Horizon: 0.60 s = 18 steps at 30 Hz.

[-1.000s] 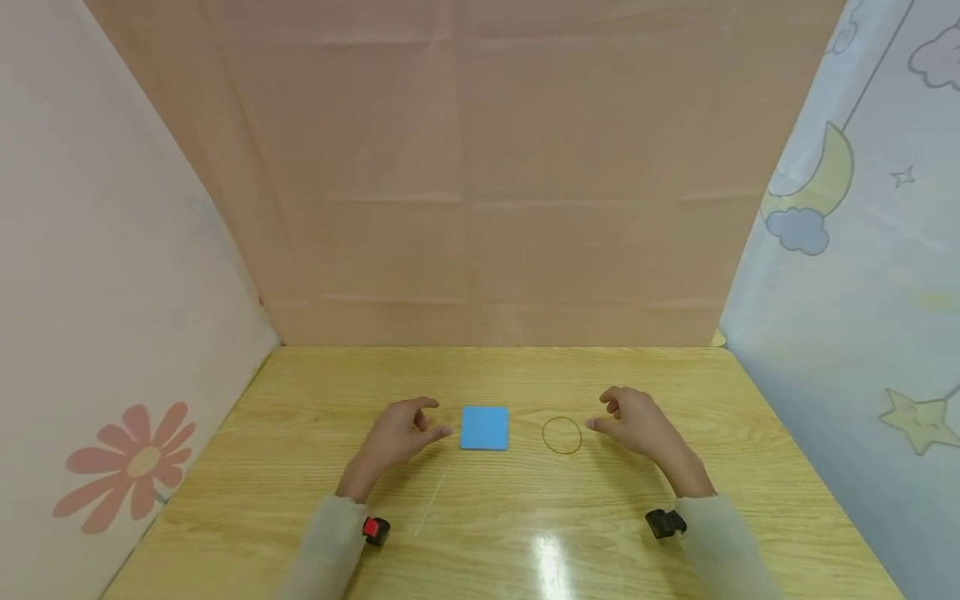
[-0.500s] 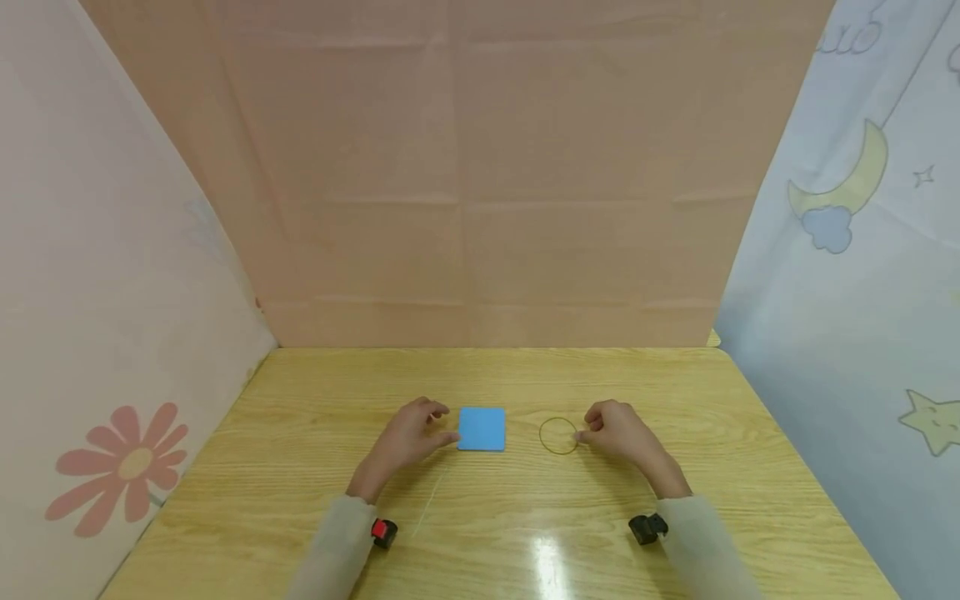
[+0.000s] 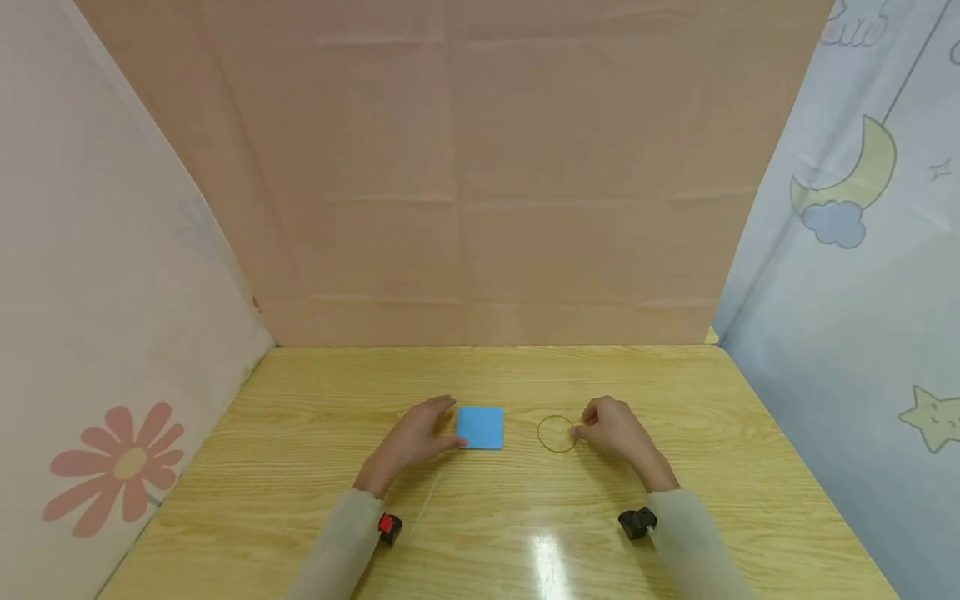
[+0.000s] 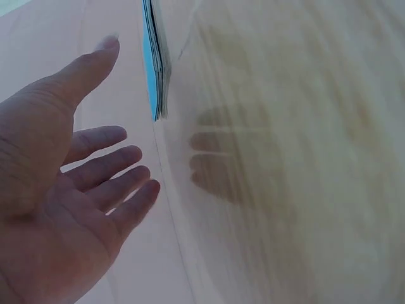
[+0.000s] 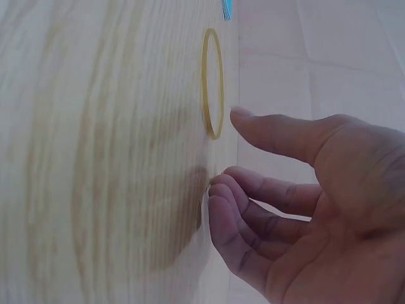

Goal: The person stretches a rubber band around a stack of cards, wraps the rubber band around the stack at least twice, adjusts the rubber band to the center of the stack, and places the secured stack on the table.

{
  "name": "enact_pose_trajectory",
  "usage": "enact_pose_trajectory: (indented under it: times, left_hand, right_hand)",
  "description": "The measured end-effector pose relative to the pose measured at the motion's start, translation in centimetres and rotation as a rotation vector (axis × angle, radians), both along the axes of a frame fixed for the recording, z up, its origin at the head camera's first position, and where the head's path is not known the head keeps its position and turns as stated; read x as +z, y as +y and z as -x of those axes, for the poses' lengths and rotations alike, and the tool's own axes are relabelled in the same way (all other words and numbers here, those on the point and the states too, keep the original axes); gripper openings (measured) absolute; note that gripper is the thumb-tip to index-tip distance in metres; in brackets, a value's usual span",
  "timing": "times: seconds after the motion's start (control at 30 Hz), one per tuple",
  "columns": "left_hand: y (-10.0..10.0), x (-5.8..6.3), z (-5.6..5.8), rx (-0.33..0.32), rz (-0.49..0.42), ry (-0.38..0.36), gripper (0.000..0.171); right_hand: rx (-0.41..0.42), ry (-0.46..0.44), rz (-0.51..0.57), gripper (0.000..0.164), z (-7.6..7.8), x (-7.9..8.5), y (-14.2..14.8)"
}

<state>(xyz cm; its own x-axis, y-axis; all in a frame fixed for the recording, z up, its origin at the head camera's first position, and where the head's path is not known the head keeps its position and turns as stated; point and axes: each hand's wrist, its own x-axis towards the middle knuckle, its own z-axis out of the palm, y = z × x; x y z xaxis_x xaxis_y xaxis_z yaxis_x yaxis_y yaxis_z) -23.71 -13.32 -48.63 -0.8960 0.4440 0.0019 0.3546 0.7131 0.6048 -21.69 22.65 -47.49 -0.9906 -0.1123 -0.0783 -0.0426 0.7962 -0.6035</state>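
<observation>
Table [image 3: 660, 375]: blue pad [image 3: 482, 427], yellow band [image 5: 204, 79]

The left hand [image 3: 415, 435] is near a blue pad [image 3: 481, 427], the right hand [image 3: 617, 429] near a yellow loop [image 3: 538, 434].

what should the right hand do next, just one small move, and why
Probably lower the right hand slightly and pinch the yellow band: it lies on the table, and the right wrist view shows the thumb near it but apart, with nothing held.
</observation>
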Motion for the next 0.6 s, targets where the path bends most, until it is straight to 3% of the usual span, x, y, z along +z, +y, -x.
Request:
enact_pose_trajectory:
  times: [0.23,0.43,0.6]
  left_hand:
    - [0.6,-0.3,0.4,-0.072,0.109,0.005,0.086]
    - [1.1,-0.6,0.5,-0.094,0.171,-0.047,0.086]
    - [1.4,-0.8,0.7,-0.105,0.201,-0.047,0.079]
  right_hand:
    - [-0.009,-0.019,0.029,0.026,0.4,-0.2,-0.7]
    - [-0.023,-0.040,0.067,0.023,0.6,-0.5,-1.3]
    - [-0.047,-0.039,0.061,0.016,0.5,-0.8,-1.5]
